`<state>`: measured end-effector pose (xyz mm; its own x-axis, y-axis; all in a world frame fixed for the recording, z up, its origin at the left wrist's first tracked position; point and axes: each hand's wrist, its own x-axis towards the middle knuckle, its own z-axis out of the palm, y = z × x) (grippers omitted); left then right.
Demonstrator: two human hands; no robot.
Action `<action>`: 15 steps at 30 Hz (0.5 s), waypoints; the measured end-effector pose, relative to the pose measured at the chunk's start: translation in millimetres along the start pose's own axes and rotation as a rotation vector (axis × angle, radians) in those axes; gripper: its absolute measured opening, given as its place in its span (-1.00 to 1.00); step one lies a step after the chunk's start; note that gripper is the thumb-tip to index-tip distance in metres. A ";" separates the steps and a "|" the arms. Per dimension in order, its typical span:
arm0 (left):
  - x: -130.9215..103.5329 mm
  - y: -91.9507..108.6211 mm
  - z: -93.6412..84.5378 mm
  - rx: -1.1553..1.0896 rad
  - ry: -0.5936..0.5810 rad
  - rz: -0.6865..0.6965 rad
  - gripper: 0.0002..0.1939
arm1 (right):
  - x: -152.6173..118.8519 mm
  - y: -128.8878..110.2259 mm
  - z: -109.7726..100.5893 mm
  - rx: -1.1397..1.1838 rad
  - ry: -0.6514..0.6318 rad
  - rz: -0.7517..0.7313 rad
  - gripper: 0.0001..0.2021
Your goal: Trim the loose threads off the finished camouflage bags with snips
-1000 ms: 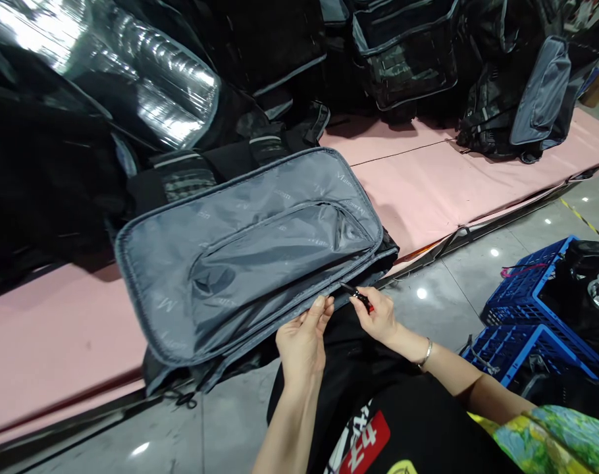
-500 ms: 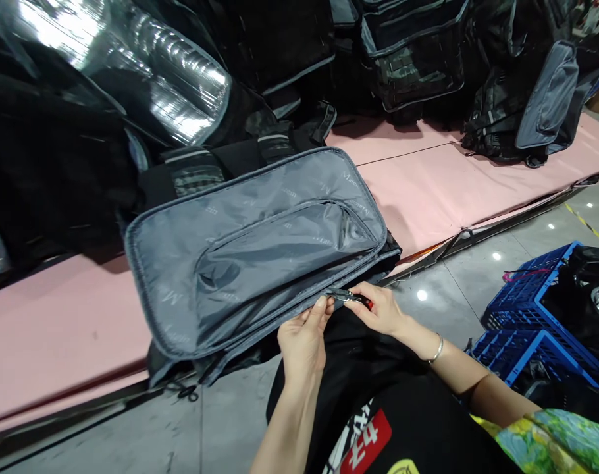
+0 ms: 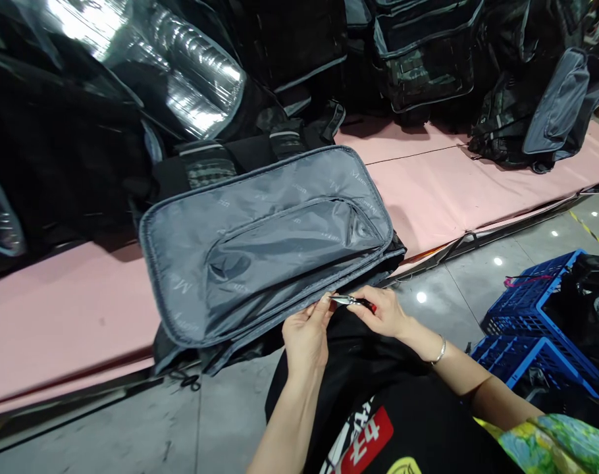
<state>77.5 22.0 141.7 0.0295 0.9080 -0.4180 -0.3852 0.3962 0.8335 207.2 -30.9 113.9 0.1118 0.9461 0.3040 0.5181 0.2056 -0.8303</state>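
A backpack with its grey inner lining (image 3: pixel 274 217) facing up lies across the near edge of the pink table. My left hand (image 3: pixel 309 332) pinches the bag's near edge binding between thumb and fingers. In my right hand (image 3: pixel 381 311) is a pair of small metal snips (image 3: pixel 346 299) with a red part on the handle. The snips' tips point left and are close to my left fingertips. Whether the tips touch the binding or a thread is too small to tell.
Black bags with silver linings (image 3: pixel 201 79) fill the back left of the pink table (image 3: pixel 428 184). Another backpack (image 3: pixel 556 105) lies at the back right. Blue crates (image 3: pixel 521 296) holding dark items stand on the floor at the right.
The bag and table appear shifted slightly right in view. The snips' tips are now at my left fingertips, off the bag's edge binding. Both hands keep their grips.
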 end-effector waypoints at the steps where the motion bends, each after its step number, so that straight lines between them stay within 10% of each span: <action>1: -0.2 -0.3 0.3 -0.008 0.004 0.002 -0.71 | 1.1 -0.2 -1.5 0.005 0.019 0.005 -0.78; 15: 12.9 -18.6 -1.5 0.022 0.038 0.194 -0.78 | 31.1 -10.9 32.2 0.184 0.342 0.163 -0.88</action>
<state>83.7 26.1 120.2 -0.0783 0.9621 -0.2612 -0.3596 0.2171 0.9075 177.7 4.3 117.4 0.4710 0.8388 0.2732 0.3137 0.1303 -0.9406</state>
